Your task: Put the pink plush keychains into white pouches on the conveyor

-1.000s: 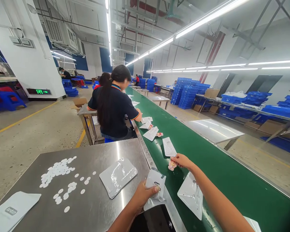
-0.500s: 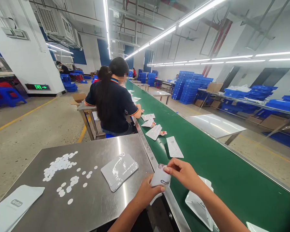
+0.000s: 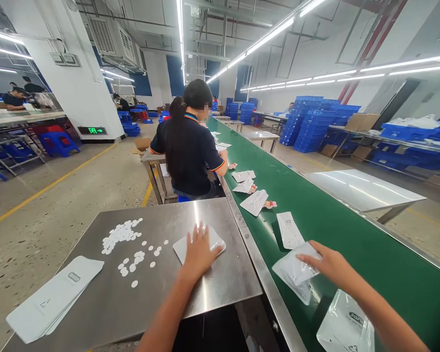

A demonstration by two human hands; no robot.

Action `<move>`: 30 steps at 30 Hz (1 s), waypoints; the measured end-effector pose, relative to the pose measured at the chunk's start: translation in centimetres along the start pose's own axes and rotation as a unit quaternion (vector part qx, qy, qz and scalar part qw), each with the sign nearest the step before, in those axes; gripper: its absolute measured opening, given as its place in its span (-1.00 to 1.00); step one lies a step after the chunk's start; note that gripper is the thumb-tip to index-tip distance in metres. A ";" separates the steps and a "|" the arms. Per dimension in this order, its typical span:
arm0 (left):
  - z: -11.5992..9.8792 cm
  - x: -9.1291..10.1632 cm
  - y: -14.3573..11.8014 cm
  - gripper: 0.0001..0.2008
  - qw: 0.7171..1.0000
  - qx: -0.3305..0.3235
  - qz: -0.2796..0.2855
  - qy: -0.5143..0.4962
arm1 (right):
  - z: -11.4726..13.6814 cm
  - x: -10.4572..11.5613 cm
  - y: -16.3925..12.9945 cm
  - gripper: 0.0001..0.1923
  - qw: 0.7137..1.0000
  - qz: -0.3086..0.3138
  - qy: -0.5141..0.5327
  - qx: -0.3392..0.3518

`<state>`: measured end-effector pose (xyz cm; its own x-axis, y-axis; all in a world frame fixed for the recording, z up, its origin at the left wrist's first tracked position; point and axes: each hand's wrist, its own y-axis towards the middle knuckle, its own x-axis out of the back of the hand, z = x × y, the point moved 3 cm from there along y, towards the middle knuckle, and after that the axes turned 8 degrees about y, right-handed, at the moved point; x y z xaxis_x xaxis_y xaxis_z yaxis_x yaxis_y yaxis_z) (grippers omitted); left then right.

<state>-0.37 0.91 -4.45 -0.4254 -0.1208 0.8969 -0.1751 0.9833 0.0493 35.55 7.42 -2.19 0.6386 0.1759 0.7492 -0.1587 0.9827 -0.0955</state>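
Pouches on the green belt (image 3: 337,230): six. Pouch on the worktop (image 3: 161,293): one, under the left hand (image 3: 199,252). Flat bag stack (image 3: 55,298): one.

Long ceiling light strips (image 3: 275,33) lit a hall with a speckled concrete floor (image 3: 58,205), white walls (image 3: 69,93), and stacked blue crates (image 3: 315,122).

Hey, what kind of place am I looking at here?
Most likely a factory packing line. A long green conveyor belt carries white pouches, a seated co-worker works beside it at a steel table, and stacks of blue crates stand behind.
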 end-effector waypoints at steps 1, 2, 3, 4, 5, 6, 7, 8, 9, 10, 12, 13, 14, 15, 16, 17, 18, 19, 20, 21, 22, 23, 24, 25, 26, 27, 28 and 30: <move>1.6 -0.4 0.5 -0.23 0.998 0.029 -0.010 0.049 | -2.0 0.5 1.0 -0.55 0.999 0.021 -0.014 -0.033; 2.9 -1.0 0.8 -0.26 0.996 0.040 -0.009 0.079 | -3.6 0.8 1.8 -0.51 0.997 0.037 -0.034 -0.065; 3.8 -1.6 0.9 -0.33 0.995 0.036 -0.005 0.098 | -4.8 1.1 2.4 -0.45 0.993 0.045 -0.058 -0.089; 4.3 -2.1 0.9 -0.41 0.994 0.025 -0.001 0.107 | -5.4 1.3 2.9 -0.40 0.991 0.024 -0.085 -0.103; 4.6 -2.5 0.8 -0.48 0.994 0.013 -0.002 0.111 | -5.3 1.3 3.1 -0.36 0.989 -0.006 -0.110 -0.101; 4.5 -2.6 0.6 -0.51 0.994 0.001 -0.008 0.112 | -4.3 1.1 3.1 -0.35 0.988 -0.033 -0.127 -0.080; 4.1 -2.4 0.4 -0.53 0.994 -0.011 -0.018 0.109 | -2.7 0.6 2.8 -0.37 0.989 -0.052 -0.132 -0.041; 3.4 -1.9 0.1 -0.54 0.994 -0.026 -0.025 0.100 | -0.6 -0.1 2.4 -0.42 0.991 -0.058 -0.124 0.009; 2.6 -1.2 -0.3 -0.55 0.995 -0.050 -0.025 0.081 | 1.9 -1.0 1.8 -0.48 0.991 -0.049 -0.101 0.066; 1.5 -0.3 -0.8 -0.54 0.995 -0.081 -0.017 0.051 | 4.6 -1.9 1.0 -0.52 0.988 -0.027 -0.067 0.134; -1.0 1.5 -1.9 -0.52 0.986 -0.154 0.039 -0.046 | 9.7 -3.7 -0.6 -0.50 0.964 0.035 -0.008 0.264; -2.1 2.3 -2.5 -0.51 0.973 -0.182 0.086 -0.109 | 11.8 -4.4 -1.4 -0.45 0.949 0.062 0.007 0.310; -3.1 2.9 -3.0 -0.48 0.953 -0.199 0.142 -0.178 | 13.4 -4.9 -2.1 -0.48 0.936 0.086 0.017 0.342; -3.9 3.3 -3.6 -0.43 0.927 -0.207 0.195 -0.245 | 14.6 -5.4 -2.6 -0.55 0.926 0.102 0.018 0.362; -4.5 3.4 -4.0 -0.37 0.898 -0.205 0.240 -0.306 | 15.3 -5.8 -3.0 -0.67 0.922 0.112 0.013 0.371; -4.8 3.3 -4.2 -0.30 0.870 -0.196 0.276 -0.360 | 15.6 -6.1 -3.2 -0.77 0.920 0.119 0.005 0.375; -4.9 2.8 -4.3 -0.25 0.844 -0.184 0.301 -0.404 | 15.7 -6.4 -3.2 -0.81 0.918 0.124 -0.003 0.376; -4.8 2.1 -4.3 -0.22 0.820 -0.172 0.323 -0.439 | 15.5 -6.6 -3.0 -0.82 0.918 0.130 -0.008 0.375; -4.8 1.2 -4.2 -0.22 0.799 -0.156 0.345 -0.467 | 15.2 -6.8 -2.6 -0.83 0.916 0.147 -0.006 0.372; -4.7 0.0 -4.1 -0.24 0.781 -0.134 0.363 -0.490 | 14.7 -6.9 -1.9 -0.85 0.915 0.176 0.003 0.363; -4.7 -1.2 -3.9 -0.29 0.767 -0.104 0.372 -0.512 | 14.1 -6.9 -0.8 -0.86 0.916 0.211 0.017 0.341; -4.7 -2.4 -3.7 -0.35 0.756 -0.068 0.369 -0.537 | 13.2 -6.6 0.6 -0.84 0.928 0.226 0.030 0.294; -4.8 -3.6 -3.6 -0.41 0.745 -0.030 0.356 -0.563 | 12.0 -6.0 2.4 -0.80 0.950 0.214 0.040 0.225; -5.0 -4.6 -3.4 -0.46 0.734 0.004 0.336 -0.590 | 10.6 -5.0 4.3 -0.75 0.972 0.177 0.043 0.146; -5.1 -5.4 -3.3 -0.50 0.724 0.030 0.315 -0.613 | 9.0 -3.7 6.3 -0.71 0.994 0.092 0.040 0.044; -5.4 -5.9 -3.2 -0.52 0.714 0.043 0.299 -0.631 | 7.5 -2.5 8.0 -0.66 0.999 0.027 0.029 -0.014; -5.6 -6.3 -3.1 -0.54 0.708 0.049 0.285 -0.644 | 6.1 -1.4 9.5 -0.62 0.998 -0.012 0.021 -0.053; -5.7 -6.7 -2.9 -0.55 0.710 0.054 0.263 -0.651 | 3.6 -0.3 11.7 -0.60 0.994 -0.043 0.014 -0.102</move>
<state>8.04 -0.34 -8.05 -0.9048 0.1673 -0.3917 0.2755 0.9312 -0.2387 30.81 18.67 -1.12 0.6643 0.0899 0.7421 0.0507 0.9850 -0.1648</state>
